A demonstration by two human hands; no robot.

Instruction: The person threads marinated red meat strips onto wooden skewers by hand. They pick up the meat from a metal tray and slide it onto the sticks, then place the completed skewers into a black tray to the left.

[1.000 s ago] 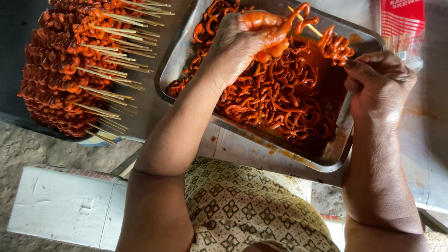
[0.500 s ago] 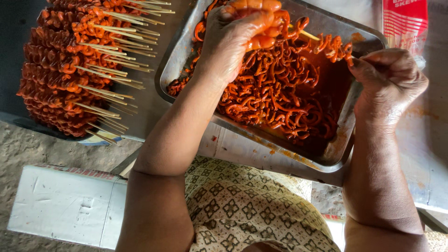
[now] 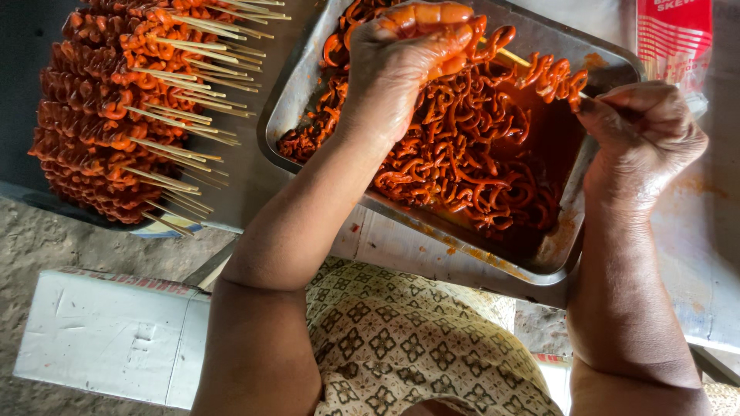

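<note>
Many finished skewers lay stacked at the far left, their bare stick ends pointing to the right. Next to them stood the metal tray, full of orange-red marinated strips in sauce. The left hand was over the tray, its fingers curled closed around strips threaded on a bamboo skewer. This skewer ran from the left hand towards the right, a little downwards, with coiled pieces along it. The right hand pinched its other end with closed fingers, at the tray's right edge. A red packet stood behind.
</note>
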